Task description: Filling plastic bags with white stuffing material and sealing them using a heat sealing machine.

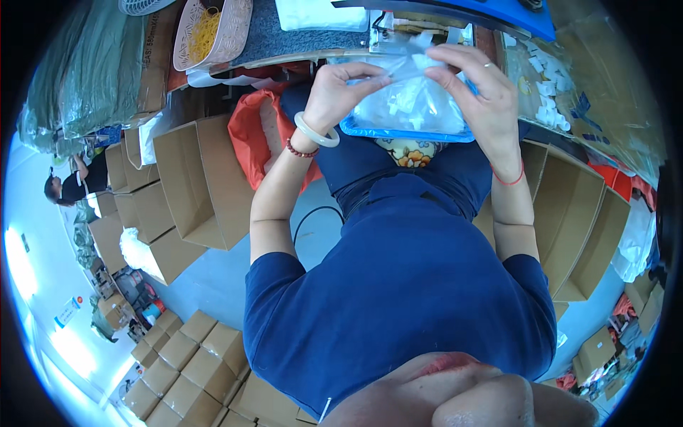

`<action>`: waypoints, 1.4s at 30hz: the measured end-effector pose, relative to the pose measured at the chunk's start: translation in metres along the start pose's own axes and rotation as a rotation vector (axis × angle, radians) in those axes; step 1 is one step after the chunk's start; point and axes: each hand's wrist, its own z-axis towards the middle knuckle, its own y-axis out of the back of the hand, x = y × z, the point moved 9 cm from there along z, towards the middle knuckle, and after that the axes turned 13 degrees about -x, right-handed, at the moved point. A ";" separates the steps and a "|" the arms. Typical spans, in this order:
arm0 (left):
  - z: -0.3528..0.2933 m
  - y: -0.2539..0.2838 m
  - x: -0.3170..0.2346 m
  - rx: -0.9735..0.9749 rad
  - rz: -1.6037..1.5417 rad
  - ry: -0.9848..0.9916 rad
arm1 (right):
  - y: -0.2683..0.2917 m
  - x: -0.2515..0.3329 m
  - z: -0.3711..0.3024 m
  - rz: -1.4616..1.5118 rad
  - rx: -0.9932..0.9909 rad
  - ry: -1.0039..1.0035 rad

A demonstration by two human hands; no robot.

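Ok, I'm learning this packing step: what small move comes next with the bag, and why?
Probably press the bag's top edge together. Both hands, left hand and right hand, pinch the top of the clear bag of small white pieces, and its mouth looks unsealed.

Workbench [284, 32] ran along top of frame, grey mat surface. On it lay a pinkish perforated basket [213, 32] holding yellow rubber bands [204, 32], a white folded item [320, 13] beside it, and a blue-topped machine [469, 14] further right. Pale blue floor [206, 277] below carried open cardboard boxes [199, 181] and closed stacked cartons [192, 356].
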 end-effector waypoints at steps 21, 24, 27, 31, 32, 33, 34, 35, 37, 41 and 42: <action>0.046 -0.051 0.080 0.278 -0.201 0.365 | 0.071 -0.204 -0.005 -0.845 -0.017 0.038; 0.092 0.036 0.054 -0.260 0.221 -0.164 | 0.073 -0.201 -0.002 -0.865 -0.047 -0.107; 0.087 0.018 0.084 -0.073 0.804 -0.645 | 0.090 -0.226 -0.024 -0.957 -0.113 -0.082; 0.045 0.041 0.075 -0.258 0.878 -0.767 | 0.088 -0.206 -0.028 -0.943 -0.081 0.043; 0.045 0.054 0.076 -0.301 0.761 -0.710 | 0.089 -0.200 -0.025 -0.901 -0.113 -0.056; 0.047 0.054 0.062 -0.348 0.762 -0.667 | 0.093 -0.194 -0.020 -0.869 -0.148 -0.151; 0.041 0.049 0.054 -0.353 0.754 -0.664 | 0.093 -0.176 -0.021 -0.876 -0.143 -0.146; 0.044 0.053 0.059 -0.338 0.585 -0.441 | 0.101 -0.155 -0.023 -0.717 -0.245 -0.234; 0.032 0.048 0.041 -0.313 0.402 -0.259 | 0.101 -0.119 -0.032 -0.549 -0.342 -0.329; 0.012 0.034 0.015 -0.206 0.208 -0.188 | 0.030 -0.066 -0.052 -0.112 -0.080 -0.311; 0.011 0.024 0.013 -0.157 0.104 -0.121 | 0.014 -0.073 -0.056 0.006 -0.016 -0.387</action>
